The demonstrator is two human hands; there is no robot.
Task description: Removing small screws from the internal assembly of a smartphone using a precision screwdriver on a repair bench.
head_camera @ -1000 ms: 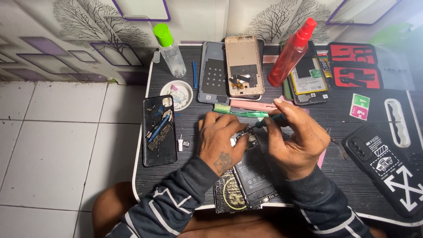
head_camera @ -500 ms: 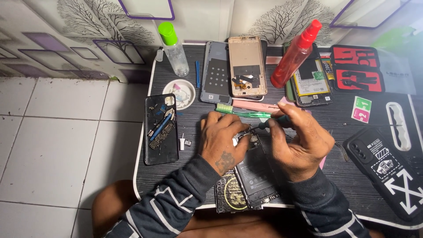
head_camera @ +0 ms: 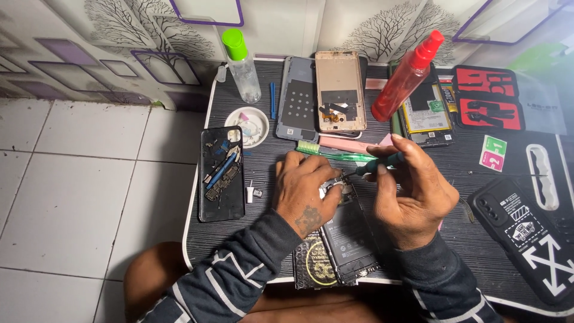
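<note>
Near the desk's (head_camera: 454,179) front edge, left hand (head_camera: 306,194) is pressing an opened phone (head_camera: 350,236); right hand (head_camera: 412,200) fingers are gripping what looks like a teal screwdriver (head_camera: 376,165).

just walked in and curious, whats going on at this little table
A person sits at a small black table with an opened phone in front of them. The left hand steadies its top end, while the right hand holds a teal-handled screwdriver with its tip at the phone. Around them lie other phone parts, a red spray bottle, a green-capped bottle and a green toothbrush.
</note>
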